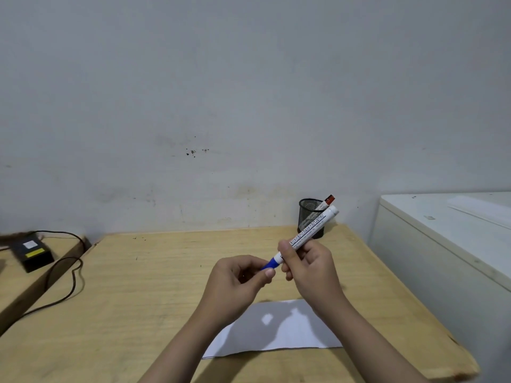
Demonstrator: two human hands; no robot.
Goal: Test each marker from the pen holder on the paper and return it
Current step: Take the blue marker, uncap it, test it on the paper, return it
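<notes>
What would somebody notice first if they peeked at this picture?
First, the two hands in the middle, above the wooden table: the right hand holds a white marker by its barrel while the left hand pinches its blue cap. Behind them, a black mesh pen holder near the wall holds a red-capped marker. A white paper lies below the hands.

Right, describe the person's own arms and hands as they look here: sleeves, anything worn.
Both forearms are bare as far as the frame shows, with no sleeves in view. The left hand and right hand wear no gloves, and no rings, watch or bracelets are visible. Fingernails look short and unpainted. No markings or cables on either arm.
</notes>
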